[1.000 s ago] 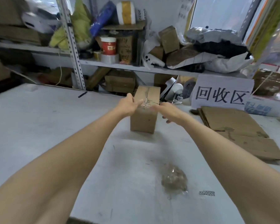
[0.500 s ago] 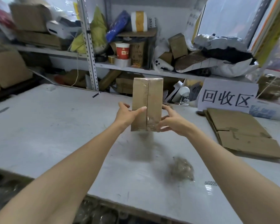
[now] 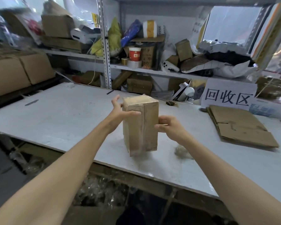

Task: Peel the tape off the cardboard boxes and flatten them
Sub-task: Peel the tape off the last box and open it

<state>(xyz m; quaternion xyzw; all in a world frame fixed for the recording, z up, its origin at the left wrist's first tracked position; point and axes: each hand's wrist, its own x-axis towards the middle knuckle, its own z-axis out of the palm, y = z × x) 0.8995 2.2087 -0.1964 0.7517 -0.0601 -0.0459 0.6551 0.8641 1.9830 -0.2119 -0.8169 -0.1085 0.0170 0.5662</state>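
A tall brown cardboard box (image 3: 150,127) is held upright above the white table (image 3: 71,120), between both hands. Clear tape (image 3: 142,127) runs down the seam of its near face and wraps its top and bottom ends. My left hand (image 3: 120,113) grips the box's upper left side, thumb across the near face and fingers behind. My right hand (image 3: 168,125) holds the right edge at mid-height with curled fingers. A crumpled ball of peeled tape (image 3: 182,152) lies on the table just right of the box.
Flattened cardboard sheets (image 3: 240,127) are stacked at the table's right, below a white paper sign (image 3: 229,95). Shelves (image 3: 152,72) crammed with boxes, bags and tape rolls stand behind. More boxes (image 3: 18,72) sit at left. Crumpled plastic fills a bin (image 3: 101,190) under the table's near edge.
Both hands picked the box up from the far side of the table, turned it on end and brought it closer to me. The view pulled back and down.
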